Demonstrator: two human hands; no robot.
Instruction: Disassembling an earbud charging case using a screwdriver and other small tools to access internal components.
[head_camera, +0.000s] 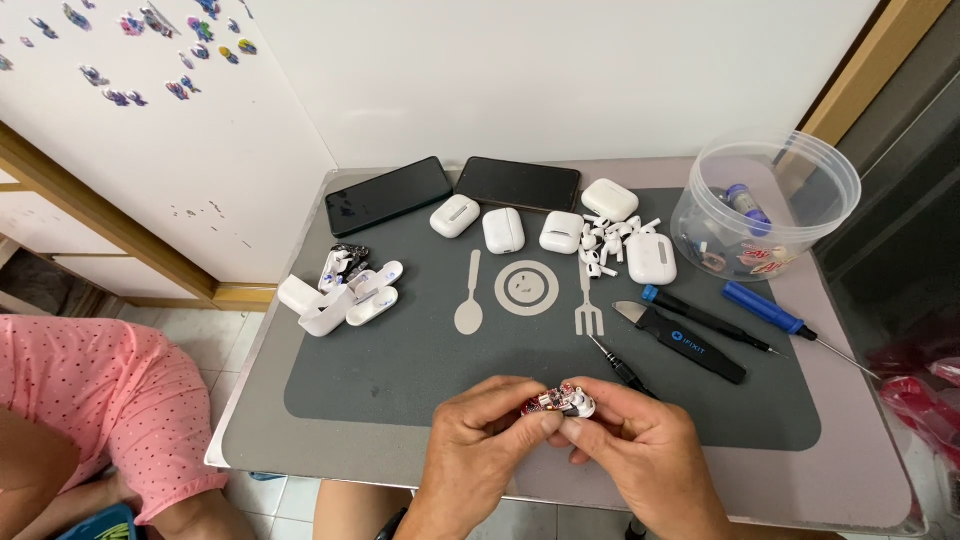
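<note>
Grey mat, both hands pinching earbud internals, long axis left-right

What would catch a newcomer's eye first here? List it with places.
First, the left hand and right hand at the near table edge, pinching a small opened earbud part with red and metal innards. Next, the row of white earbud cases at the far side of the grey mat, below two dark phones. A clear plastic tub stands far right.
</note>
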